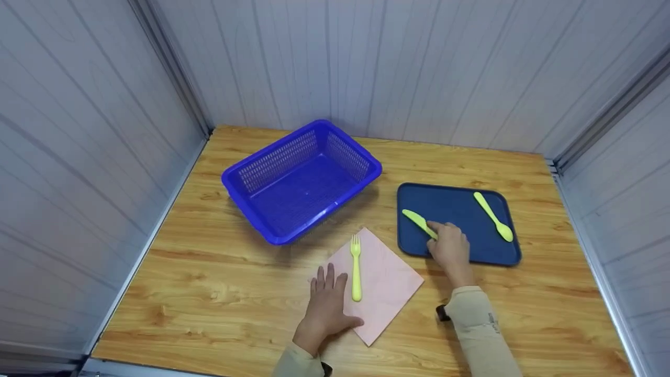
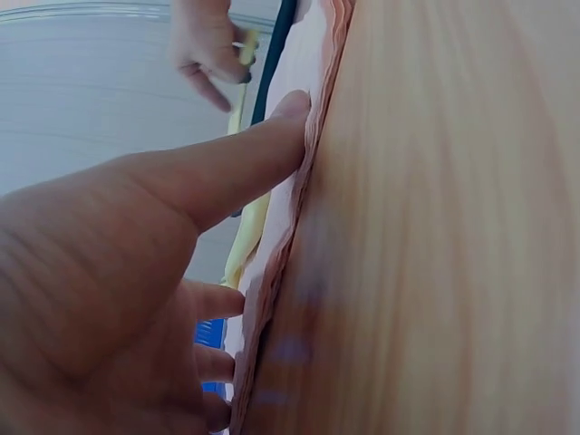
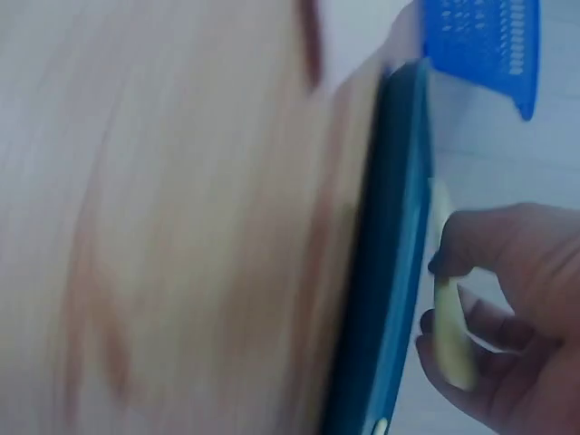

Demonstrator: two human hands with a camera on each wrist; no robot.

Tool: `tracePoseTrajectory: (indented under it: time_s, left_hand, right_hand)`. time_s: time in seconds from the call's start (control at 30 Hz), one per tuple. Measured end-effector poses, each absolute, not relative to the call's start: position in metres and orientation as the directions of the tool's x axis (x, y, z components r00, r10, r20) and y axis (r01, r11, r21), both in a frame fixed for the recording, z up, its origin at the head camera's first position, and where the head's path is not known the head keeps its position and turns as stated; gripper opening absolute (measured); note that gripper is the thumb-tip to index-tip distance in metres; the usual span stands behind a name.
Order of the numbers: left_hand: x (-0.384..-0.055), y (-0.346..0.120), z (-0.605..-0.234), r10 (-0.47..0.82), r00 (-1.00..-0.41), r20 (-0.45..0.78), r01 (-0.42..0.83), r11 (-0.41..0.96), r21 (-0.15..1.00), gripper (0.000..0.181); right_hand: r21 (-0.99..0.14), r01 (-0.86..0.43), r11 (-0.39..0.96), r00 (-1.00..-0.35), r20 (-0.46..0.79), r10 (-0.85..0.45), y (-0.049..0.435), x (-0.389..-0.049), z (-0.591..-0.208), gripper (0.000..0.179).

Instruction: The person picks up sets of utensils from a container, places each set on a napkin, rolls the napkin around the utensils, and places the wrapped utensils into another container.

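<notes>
My right hand (image 1: pixel 451 250) pinches a light-green plastic knife (image 1: pixel 415 218) by its handle, over the left part of a dark blue tray (image 1: pixel 455 201). In the right wrist view the knife (image 3: pixel 450 340) sits between thumb and fingers, beside the tray's edge (image 3: pixel 385 272). A light-green spoon (image 1: pixel 492 215) lies on the tray's right side. My left hand (image 1: pixel 325 310), fingers spread, rests at the left edge of a stack of pink napkins (image 1: pixel 387 285). On that stack lies a light-green fork (image 1: pixel 356 272), tines pointing away. The left wrist view shows the thumb (image 2: pixel 245 163) touching the napkins' layered edge.
A blue plastic basket (image 1: pixel 309 193) with perforated sides stands behind the napkins, left of the tray. The wood-patterned tabletop (image 1: pixel 209 283) is enclosed by pale panels (image 1: pixel 356 68) at the back and both sides.
</notes>
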State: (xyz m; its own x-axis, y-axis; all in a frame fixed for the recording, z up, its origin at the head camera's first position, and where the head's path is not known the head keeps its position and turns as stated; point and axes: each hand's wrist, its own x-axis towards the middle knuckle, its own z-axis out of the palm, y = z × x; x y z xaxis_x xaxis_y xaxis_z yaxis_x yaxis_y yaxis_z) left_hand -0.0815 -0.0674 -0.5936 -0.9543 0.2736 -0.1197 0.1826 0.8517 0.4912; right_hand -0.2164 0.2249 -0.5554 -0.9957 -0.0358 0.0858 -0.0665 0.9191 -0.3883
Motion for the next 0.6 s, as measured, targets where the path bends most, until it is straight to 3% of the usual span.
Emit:
tracePoseTrajectory:
  time_s: [0.13, 0.27, 0.6]
  left_hand:
    - [-0.082, -0.066, -0.594, 0.272, -0.957, -0.101, 0.184, 0.839, 0.512, 0.092]
    - [-0.081, -0.066, -0.595, 0.269, -0.957, -0.106, 0.177, 0.836, 0.519, 0.089]
    - [-0.082, -0.065, -0.597, 0.267, -0.957, -0.113, 0.175, 0.842, 0.51, 0.09]
  right_hand:
    - [-0.475, -0.061, 0.878, -0.992, 0.123, -0.002, 0.203, -0.207, -0.554, 0.041]
    - [-0.496, -0.056, 0.867, -0.989, 0.148, 0.02, 0.19, -0.199, -0.56, 0.033]
    - [-0.334, 0.124, 0.934, -0.992, -0.058, 0.111, 0.195, -0.177, -0.557, 0.033]
